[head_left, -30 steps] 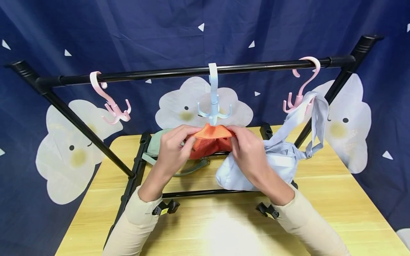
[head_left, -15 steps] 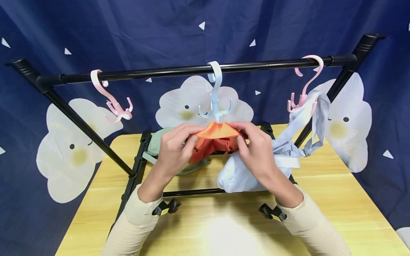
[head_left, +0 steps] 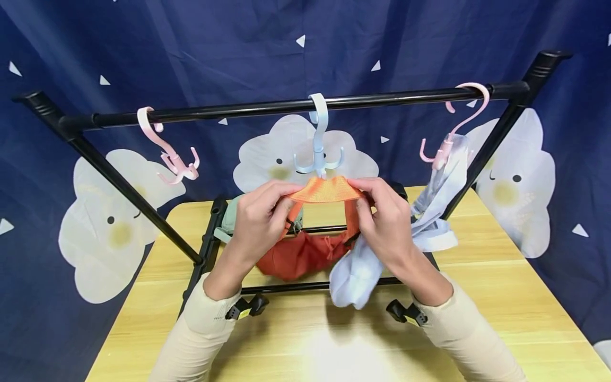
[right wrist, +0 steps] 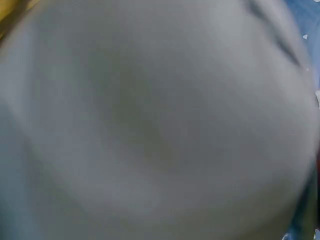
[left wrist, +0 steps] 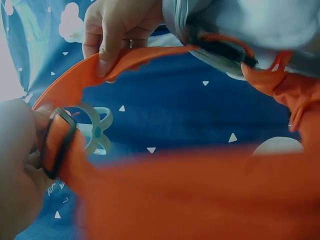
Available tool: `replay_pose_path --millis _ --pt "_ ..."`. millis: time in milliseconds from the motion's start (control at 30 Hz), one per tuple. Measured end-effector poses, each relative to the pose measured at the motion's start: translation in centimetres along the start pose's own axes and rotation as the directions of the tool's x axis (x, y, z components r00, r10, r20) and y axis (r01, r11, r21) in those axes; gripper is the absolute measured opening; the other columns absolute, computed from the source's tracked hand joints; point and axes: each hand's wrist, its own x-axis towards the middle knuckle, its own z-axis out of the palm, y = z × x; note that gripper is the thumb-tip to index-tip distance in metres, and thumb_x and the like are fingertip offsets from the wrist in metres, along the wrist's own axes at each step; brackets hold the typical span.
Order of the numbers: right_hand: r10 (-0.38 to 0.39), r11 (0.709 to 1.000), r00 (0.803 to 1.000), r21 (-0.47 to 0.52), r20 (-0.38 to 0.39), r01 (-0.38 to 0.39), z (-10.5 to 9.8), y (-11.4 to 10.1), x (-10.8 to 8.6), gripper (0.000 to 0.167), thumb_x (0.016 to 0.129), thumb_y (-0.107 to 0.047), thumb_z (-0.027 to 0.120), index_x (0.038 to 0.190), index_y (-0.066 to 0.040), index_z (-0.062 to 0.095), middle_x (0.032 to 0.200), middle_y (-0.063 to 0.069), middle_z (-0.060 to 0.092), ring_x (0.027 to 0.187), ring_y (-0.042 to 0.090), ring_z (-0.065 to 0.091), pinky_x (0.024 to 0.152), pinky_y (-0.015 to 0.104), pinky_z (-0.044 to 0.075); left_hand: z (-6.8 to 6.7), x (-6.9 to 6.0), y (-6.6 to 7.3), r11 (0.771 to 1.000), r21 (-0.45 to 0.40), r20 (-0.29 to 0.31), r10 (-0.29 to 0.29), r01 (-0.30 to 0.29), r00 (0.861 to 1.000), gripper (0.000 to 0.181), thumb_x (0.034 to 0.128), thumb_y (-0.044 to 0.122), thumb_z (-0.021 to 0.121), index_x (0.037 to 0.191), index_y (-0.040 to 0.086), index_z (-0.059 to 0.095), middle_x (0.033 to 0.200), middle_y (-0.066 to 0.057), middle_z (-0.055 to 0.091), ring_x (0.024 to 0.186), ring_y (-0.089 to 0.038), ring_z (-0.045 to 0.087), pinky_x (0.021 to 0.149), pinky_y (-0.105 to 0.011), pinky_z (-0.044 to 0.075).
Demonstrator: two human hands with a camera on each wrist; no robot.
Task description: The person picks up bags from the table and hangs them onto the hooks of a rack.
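Note:
In the head view my left hand (head_left: pixel 260 217) and right hand (head_left: pixel 387 220) pinch the two ends of a stretched orange strap (head_left: pixel 326 191). The strap belongs to a red-orange bag (head_left: pixel 300 254), which hangs below between my wrists. Just above the strap's middle is a pale blue hook hanger (head_left: pixel 318 143); whether a prong is inside the strap I cannot tell. The left wrist view shows the strap (left wrist: pixel 80 82) arched beside the hanger (left wrist: pixel 97 130), a black buckle near my left fingers. Blurred pale fabric (right wrist: pixel 160 120), likely the light blue bag, fills the right wrist view.
A black rack bar (head_left: pixel 238 110) carries the hanger, with pink hangers to its left (head_left: pixel 176 164) and right (head_left: pixel 444 151). A light blue bag (head_left: pixel 355 276) hangs by its strap from the right one. Behind my left hand lies a green bag (head_left: pixel 230 217) on the wooden table (head_left: pixel 501 297).
The strap has risen slightly and spread wider, and the red-orange bag now hangs lower, in view between my wrists. The light blue bag has swung and its right hanger has turned.

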Motion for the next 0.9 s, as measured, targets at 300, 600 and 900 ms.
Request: replay_pose_path --millis 300,600,900 --pt "-0.052 0.998 0.998 -0.02 0.03 0.053 -0.7 0.0 1.0 0.02 0.093 0.008 0.062 0.108 0.002 0.073 0.098 0.015 0.077 0.076 0.022 0.067 0.068 0.027 0.05 -0.5 0.3 0.1 1.0 0.016 0.041 -0.008 0.008 0.999 0.013 0.0946 -0.008 0.066 0.102 -0.003 0.075 0.084 -0.013 0.074 0.067 -0.019 0.062 0.059 -0.027 0.051" --pt "-0.035 0.999 0.988 -0.021 0.149 0.039 -1.4 0.2 2.0 0.018 0.09 0.009 0.066 0.104 0.003 0.075 0.094 0.016 0.079 0.073 0.021 0.067 0.067 0.029 0.049 -1.1 0.9 0.2 0.998 0.029 0.098 -0.051 0.049 0.994 0.012 0.0956 -0.005 0.066 0.102 -0.003 0.075 0.084 -0.012 0.073 0.067 -0.018 0.058 0.058 -0.027 0.047" --pt "-0.051 0.999 0.985 0.006 0.168 0.05 -2.0 0.2 3.2 0.012 0.091 0.004 0.072 0.102 0.002 0.077 0.092 0.016 0.079 0.077 0.022 0.071 0.074 0.029 0.053 -1.6 2.0 0.3 0.998 0.052 0.13 -0.041 0.035 0.991 0.01 0.0972 -0.002 0.066 0.105 -0.003 0.074 0.089 -0.013 0.074 0.075 -0.022 0.063 0.068 -0.035 0.056"
